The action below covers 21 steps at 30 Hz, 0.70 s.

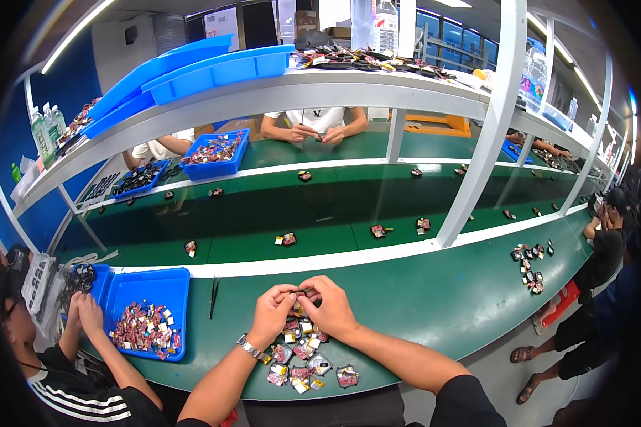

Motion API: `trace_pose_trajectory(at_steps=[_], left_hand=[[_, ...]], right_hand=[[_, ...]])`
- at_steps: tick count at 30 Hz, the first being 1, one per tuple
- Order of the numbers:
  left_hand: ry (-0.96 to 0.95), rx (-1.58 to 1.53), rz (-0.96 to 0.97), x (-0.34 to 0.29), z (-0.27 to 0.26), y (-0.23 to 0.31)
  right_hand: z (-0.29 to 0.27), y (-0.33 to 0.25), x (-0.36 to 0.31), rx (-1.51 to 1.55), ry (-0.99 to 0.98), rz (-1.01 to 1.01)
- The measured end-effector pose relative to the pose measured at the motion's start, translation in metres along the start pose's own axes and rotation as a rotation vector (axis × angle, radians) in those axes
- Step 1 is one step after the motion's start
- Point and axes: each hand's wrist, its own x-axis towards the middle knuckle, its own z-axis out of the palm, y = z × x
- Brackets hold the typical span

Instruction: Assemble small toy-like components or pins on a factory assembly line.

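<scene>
In the head view, we see a small dark part point(300, 292) to the right of the blue tray point(149, 286), pinched between our left hand point(272, 313) and right hand point(329, 309). The fingers of both hands are closed on it and hide most of its outline, so we cannot tell its full shape. Like the small assemblies point(320, 365) heaped on the counter point(420, 306), to the right of the tray's near end, it looks light enough for fingertips alone. We judge its casing stiff, probably hard plastic and a little slick, so a loose pinch could let it twist. The pink and pale pieces seated in those assemblies look more delicate, and pressing on their faces might shift or crack something; the dark outer rim seems the safer place to take hold, with thumb and forefinger on opposite edges. The loose pieces point(146, 327) inside the tray look just as light and probably tangle easily. Black tweezers point(214, 297) lie just beside the tray's right wall, clear of our hands.
</scene>
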Motion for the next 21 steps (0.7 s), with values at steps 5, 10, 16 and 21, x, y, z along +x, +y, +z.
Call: trace_pose_trajectory(at_steps=[5,10,16,21], left_hand=[[-0.010,0.040,0.032,-0.002,0.005,0.003],[0.095,-0.041,0.222,0.003,-0.007,-0.001],[0.078,0.065,0.188,0.010,-0.014,-0.006],[0.071,0.101,0.167,0.007,-0.018,-0.003]], right_hand=[[-0.003,0.003,0.003,0.061,-0.013,0.117],[-0.022,0.019,0.058,0.128,0.048,0.240],[-0.046,0.092,0.130,-0.128,0.197,0.384],[-0.116,0.125,0.162,-0.813,0.330,0.018]])
